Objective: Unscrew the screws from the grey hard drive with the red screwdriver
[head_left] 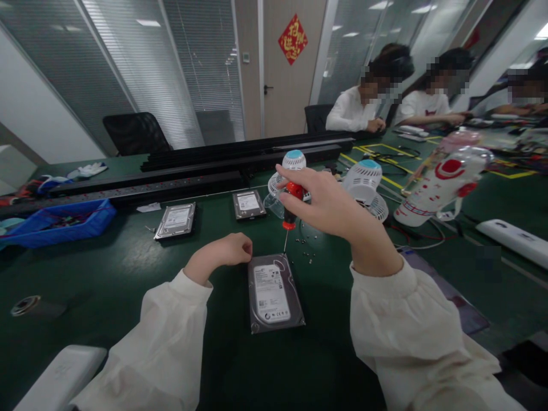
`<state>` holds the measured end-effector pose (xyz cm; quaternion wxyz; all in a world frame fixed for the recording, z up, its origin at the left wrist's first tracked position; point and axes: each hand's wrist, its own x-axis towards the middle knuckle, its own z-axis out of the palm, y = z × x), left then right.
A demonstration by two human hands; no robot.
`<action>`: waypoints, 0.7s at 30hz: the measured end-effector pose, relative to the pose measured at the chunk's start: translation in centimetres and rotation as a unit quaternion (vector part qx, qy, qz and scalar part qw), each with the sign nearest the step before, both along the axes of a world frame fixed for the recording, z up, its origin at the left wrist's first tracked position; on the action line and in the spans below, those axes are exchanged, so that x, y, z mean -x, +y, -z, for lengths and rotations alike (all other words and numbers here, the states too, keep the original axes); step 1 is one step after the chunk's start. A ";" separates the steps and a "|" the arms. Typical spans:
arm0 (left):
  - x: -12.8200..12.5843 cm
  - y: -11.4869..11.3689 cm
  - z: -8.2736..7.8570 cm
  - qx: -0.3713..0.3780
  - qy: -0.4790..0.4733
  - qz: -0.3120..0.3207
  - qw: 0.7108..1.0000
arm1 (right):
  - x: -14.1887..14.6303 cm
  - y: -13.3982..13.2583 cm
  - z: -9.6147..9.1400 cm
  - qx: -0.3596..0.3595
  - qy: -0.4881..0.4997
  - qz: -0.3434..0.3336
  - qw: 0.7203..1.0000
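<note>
A hard drive (274, 294) with a white label lies flat on the dark green table in front of me. My right hand (327, 200) is closed round a red-handled screwdriver (291, 206), held upright with its tip at the drive's far edge. My left hand (229, 252) is curled into a loose fist on the table at the drive's far left corner, touching or almost touching it. Several tiny screws (306, 245) lie scattered just beyond the drive.
Two more hard drives (176, 220) (249, 204) lie farther back. Small white fans (363, 181), a white robot-like toy (440, 182), a blue tray (60, 221) at left, black rails (192, 171) across the table. Three people sit at the far right.
</note>
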<state>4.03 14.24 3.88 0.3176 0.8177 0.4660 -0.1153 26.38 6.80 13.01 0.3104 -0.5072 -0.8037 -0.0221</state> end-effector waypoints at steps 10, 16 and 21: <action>0.2 0.2 0.4 -0.014 -0.004 0.008 1.000 | -0.2 0.0 0.2 0.000 -0.030 -0.042 0.999; 0.0 0.0 0.2 -0.016 -0.004 0.011 1.000 | 0.0 0.6 0.5 0.001 -0.021 -0.071 0.997; 0.1 0.2 0.5 -0.013 -0.007 0.010 1.000 | -0.1 0.4 0.5 0.014 0.003 -0.054 0.998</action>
